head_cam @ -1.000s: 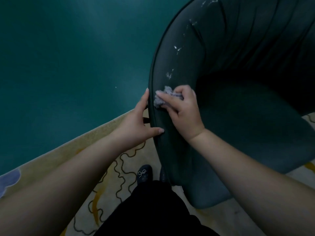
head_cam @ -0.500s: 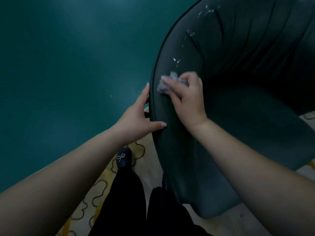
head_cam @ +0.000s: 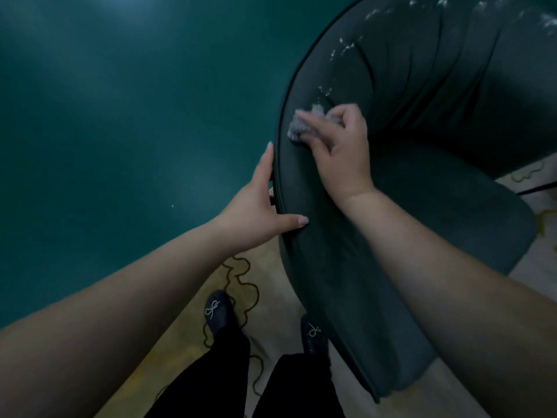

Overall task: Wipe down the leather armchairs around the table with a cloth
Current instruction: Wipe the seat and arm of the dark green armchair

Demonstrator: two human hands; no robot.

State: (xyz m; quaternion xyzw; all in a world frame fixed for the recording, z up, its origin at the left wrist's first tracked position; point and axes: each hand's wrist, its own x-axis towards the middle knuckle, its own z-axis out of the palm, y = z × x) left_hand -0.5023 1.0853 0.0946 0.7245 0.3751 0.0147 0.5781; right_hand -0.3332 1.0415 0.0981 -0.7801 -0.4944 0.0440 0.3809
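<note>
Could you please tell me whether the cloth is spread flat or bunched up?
Bunched up: the cloth is a crumpled wad under the right hand, pressed against the armchair.

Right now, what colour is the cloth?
Pale grey cloth, bunched under the right hand on the armchair; head view shows it.

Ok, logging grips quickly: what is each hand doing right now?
Left hand: open, braced on the armchair edge, thumb over the rim.
Right hand: closed on the cloth, pressing it to the armchair.
</note>
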